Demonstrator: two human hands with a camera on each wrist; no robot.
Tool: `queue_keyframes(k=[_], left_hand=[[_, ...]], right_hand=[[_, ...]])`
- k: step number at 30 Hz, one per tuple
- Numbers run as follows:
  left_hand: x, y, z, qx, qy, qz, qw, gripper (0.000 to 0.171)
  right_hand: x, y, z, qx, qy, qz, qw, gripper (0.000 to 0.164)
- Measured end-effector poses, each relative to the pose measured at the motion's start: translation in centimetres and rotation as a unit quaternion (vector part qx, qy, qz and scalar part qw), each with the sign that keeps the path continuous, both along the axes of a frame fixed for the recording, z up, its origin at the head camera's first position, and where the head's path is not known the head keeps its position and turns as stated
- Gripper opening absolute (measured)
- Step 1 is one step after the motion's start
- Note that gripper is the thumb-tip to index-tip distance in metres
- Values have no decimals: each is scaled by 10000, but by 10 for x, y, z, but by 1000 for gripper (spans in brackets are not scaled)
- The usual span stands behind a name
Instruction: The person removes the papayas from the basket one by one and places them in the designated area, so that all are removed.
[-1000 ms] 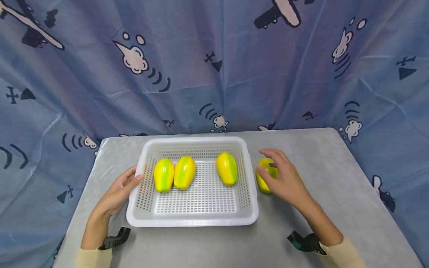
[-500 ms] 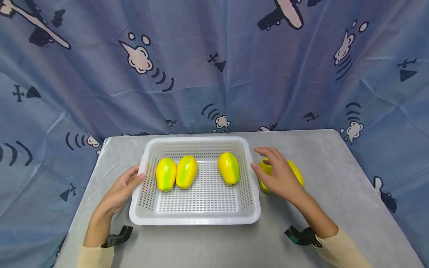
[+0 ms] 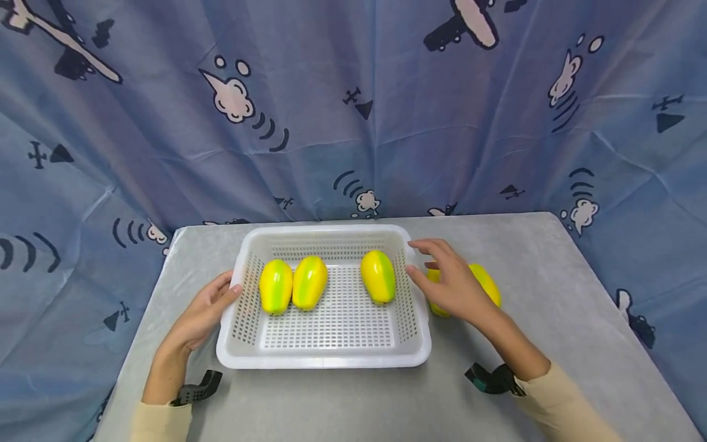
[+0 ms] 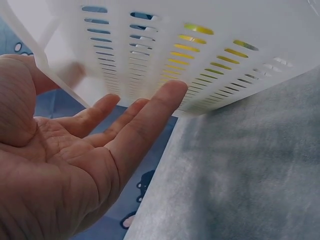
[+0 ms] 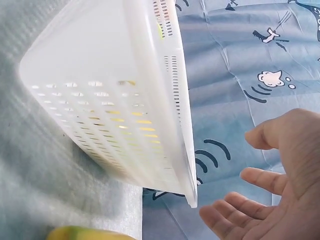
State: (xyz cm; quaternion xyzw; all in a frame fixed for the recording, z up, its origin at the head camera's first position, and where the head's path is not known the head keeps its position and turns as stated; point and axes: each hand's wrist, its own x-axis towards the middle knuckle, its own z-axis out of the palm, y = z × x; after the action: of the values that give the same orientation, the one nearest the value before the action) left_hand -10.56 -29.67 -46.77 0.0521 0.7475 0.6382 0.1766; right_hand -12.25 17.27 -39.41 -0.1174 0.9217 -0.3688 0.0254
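Observation:
A white perforated plastic basket (image 3: 326, 362) sits before me with glossy yellow-green mango-like fruits in it. Two of them, a left fruit (image 3: 275, 287) and a middle fruit (image 3: 310, 282), lie side by side, while a third fruit (image 3: 378, 276) lies near the right wall. My left hand (image 3: 203, 314) holds the basket's left rim, thumb over it and fingers against the outer wall (image 4: 145, 65). My right hand (image 3: 450, 282) has its fingers spread right at the right rim, holding nothing; in the right wrist view a gap shows between hand (image 5: 280, 185) and rim.
On the grey table (image 3: 342, 405), two more fruits lie right of the basket: a near fruit (image 3: 433, 276) partly hidden under my right hand, and a farther fruit (image 3: 487, 283) behind it. A blue patterned curtain (image 3: 309, 123) hangs along the table's back edge.
My right hand has moved left from above the fruit beside the basket to the basket's right rim. The left hand stays at the left rim, and the fruits in the basket keep their places.

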Motion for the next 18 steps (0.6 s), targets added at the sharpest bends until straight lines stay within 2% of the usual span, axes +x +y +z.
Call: queue_keyframes(k=[8,14,18], left_hand=[[-2,-5,1,-52,66,111,9999,62],[-2,-1,-4,74,-77,-68,9999,63],[-1,-1,-6,80,-96,42,9999,64]], right_hand=[[-9,-14,1,183,-62,157,9997,58],[-8,-18,2,411,-143,232,9988,60],[-11,-24,3,329,-121,429,9985,61]])
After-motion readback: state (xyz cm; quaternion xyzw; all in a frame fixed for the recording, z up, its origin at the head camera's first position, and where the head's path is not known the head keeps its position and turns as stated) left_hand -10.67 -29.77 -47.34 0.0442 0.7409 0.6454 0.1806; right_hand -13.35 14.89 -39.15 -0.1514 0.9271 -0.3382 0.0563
